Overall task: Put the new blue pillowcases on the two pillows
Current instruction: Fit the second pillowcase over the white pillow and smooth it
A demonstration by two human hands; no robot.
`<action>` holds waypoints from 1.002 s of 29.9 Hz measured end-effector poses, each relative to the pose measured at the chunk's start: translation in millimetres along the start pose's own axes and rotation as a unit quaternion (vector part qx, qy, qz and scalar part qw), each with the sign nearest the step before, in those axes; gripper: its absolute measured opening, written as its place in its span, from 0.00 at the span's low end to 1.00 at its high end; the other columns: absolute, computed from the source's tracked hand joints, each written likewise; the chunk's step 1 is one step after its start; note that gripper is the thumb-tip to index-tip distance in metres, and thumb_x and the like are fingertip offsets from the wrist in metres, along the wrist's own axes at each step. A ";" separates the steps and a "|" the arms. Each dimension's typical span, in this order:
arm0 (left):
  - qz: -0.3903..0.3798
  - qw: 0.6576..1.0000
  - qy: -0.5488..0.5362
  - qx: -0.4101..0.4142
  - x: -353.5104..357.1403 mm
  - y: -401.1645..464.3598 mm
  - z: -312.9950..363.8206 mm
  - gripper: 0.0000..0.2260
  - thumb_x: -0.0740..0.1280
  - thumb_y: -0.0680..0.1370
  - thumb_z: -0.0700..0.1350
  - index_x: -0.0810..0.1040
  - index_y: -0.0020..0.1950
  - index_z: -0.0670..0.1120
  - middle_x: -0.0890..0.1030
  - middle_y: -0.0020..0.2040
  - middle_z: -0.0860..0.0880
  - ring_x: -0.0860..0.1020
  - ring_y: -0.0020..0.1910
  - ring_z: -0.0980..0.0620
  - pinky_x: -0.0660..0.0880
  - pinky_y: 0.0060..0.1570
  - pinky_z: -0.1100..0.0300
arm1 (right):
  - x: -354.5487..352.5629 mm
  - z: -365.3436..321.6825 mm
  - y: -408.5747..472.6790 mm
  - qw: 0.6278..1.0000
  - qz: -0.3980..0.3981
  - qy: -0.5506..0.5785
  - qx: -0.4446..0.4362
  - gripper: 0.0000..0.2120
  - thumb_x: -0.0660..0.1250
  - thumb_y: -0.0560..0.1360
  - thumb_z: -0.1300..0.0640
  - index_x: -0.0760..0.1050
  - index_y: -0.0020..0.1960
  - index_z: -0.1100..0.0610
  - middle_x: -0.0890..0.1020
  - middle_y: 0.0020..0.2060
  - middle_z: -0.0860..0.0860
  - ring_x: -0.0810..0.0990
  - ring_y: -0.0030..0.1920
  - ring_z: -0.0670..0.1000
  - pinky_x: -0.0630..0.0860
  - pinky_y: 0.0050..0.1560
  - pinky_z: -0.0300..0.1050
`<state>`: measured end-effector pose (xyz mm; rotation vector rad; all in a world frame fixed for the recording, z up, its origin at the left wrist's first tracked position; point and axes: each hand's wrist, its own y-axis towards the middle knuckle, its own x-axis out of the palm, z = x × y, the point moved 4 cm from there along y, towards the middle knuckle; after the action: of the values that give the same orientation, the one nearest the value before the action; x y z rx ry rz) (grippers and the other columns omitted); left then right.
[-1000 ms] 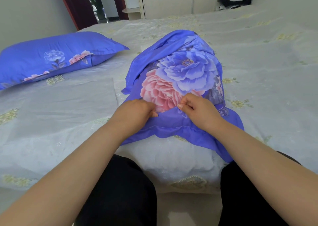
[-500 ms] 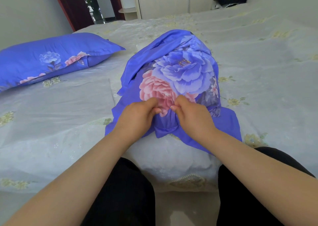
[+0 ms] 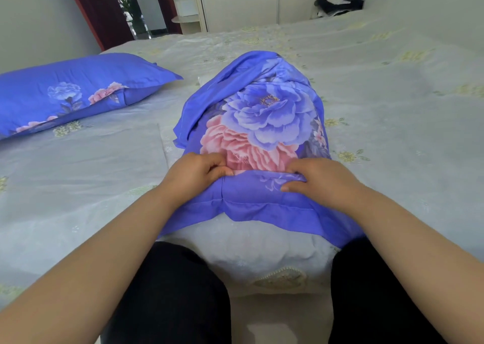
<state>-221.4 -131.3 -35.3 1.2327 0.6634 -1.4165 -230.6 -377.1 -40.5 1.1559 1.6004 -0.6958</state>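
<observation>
Where the bed's near edge meets the person's dark trousers (image 3: 172, 291), a pale pillow (image 3: 248, 241) pokes out uncovered from under the hem of a blue floral pillowcase (image 3: 262, 118). Both forearms reach forward over that bare end. The left hand (image 3: 195, 173) has its grip clenched on a fold of the pillowcase, fingers curled into the cloth at the edge of the pink flower. The right hand (image 3: 319, 178) grasps the same fold just beside it, fingers bent over the ridge and thumb pressed to the blue band below. Beyond the hands the pillowcase lies bunched and rumpled over the pillow's far part. Farther left, well apart, a second pillow (image 3: 73, 92) lies on the bed (image 3: 392, 134) already inside its matching blue case. At the far right beyond the bed sits a black bag (image 3: 337, 1).
</observation>
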 end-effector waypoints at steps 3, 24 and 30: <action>0.073 0.996 0.053 0.022 -0.5 2.2 14.6 0.11 0.64 0.78 0.51 0.77 0.44 0.44 0.75 0.44 0.48 0.74 0.45 0.47 0.69 0.40 0.56 | -11.1 21.2 -17.5 0.992 0.089 -0.044 0.079 0.14 0.64 0.75 0.43 0.76 0.49 0.53 0.74 0.45 0.52 0.75 0.50 0.57 0.69 0.43 0.46; -0.100 0.987 -0.077 -0.100 -4.1 21.4 -8.8 0.32 0.52 0.71 0.70 0.68 0.32 0.40 0.71 0.32 0.44 0.69 0.32 0.49 0.67 0.37 0.55 | -14.4 -23.2 -8.6 0.962 0.260 -0.008 -0.084 0.16 0.62 0.74 0.40 0.75 0.37 0.51 0.76 0.39 0.47 0.76 0.40 0.51 0.68 0.37 0.40; -0.187 0.977 -0.044 -0.097 -13.9 35.7 3.5 0.26 0.53 0.77 0.64 0.72 0.32 0.45 0.74 0.33 0.51 0.73 0.36 0.52 0.65 0.38 0.59 | -2.8 -13.8 18.8 0.987 0.156 0.033 0.017 0.16 0.54 0.81 0.47 0.70 0.45 0.58 0.80 0.42 0.60 0.77 0.44 0.61 0.63 0.37 0.47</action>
<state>-190.8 -138.6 -13.2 0.9168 0.9846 -1.6586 -218.6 -359.1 -31.5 1.4293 1.4220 -0.4839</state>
